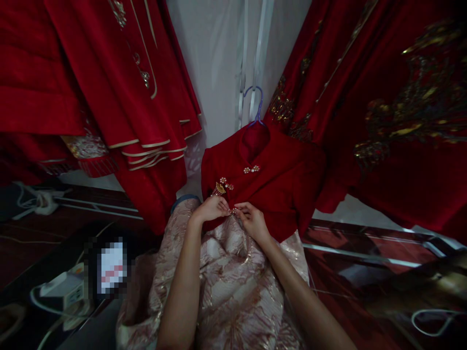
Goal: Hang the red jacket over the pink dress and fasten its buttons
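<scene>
A short red jacket (270,167) with a stand-up collar hangs on a purple hanger (259,104) in front of me. Flower-shaped beaded fasteners (251,169) run down its front, and a gold tasselled ornament (219,188) sits near its left side. My left hand (213,209) and my right hand (251,219) meet at the jacket's lower front. Both pinch the lowest beaded fastener (232,211), its left end in one hand and its right end in the other. Fingers partly cover it, so whether it is joined cannot be made out. Pale pink brocade fabric (237,287) spreads beneath my forearms.
Red garments with cream piping (120,97) hang at left, and gold-embroidered red garments (394,112) at right. White metal rack bars (365,255) run low over the dark red floor. A power strip with cables (75,294) and a pixelated rectangle (111,267) are at lower left.
</scene>
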Action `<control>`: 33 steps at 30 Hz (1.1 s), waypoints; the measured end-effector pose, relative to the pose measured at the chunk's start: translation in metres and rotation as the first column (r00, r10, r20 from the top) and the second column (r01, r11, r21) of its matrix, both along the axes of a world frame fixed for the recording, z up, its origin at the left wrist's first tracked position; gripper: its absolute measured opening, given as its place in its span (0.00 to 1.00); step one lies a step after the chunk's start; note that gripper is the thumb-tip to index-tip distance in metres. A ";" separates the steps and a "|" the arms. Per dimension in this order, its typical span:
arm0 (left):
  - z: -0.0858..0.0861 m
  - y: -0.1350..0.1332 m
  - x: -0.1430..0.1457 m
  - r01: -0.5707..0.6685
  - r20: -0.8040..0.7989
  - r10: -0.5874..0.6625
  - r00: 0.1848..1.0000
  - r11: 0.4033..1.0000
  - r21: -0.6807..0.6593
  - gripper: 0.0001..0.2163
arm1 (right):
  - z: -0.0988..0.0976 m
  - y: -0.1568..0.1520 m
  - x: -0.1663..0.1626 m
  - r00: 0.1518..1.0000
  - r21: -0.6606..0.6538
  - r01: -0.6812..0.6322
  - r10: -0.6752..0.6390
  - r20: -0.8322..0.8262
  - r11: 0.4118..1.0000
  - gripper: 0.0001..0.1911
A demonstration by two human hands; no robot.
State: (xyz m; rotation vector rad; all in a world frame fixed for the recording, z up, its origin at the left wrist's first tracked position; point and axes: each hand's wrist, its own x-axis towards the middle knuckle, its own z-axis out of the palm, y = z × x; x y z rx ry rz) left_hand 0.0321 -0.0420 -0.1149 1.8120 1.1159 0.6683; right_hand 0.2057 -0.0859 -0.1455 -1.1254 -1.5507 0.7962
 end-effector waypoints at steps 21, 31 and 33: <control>0.008 -0.003 0.002 -0.039 0.046 0.044 0.998 0.992 -0.117 0.06 | 0.001 0.001 -0.001 0.995 0.117 0.000 -0.011 0.096 0.993 0.11; 0.004 -0.005 -0.002 -0.012 0.183 0.051 0.982 0.978 -0.211 0.10 | 0.000 0.004 -0.001 0.994 0.099 0.012 -0.022 0.104 0.995 0.09; 0.003 -0.005 -0.002 0.009 0.211 0.048 0.976 0.965 -0.261 0.11 | -0.001 0.003 0.003 0.993 0.084 -0.021 0.012 0.114 0.996 0.10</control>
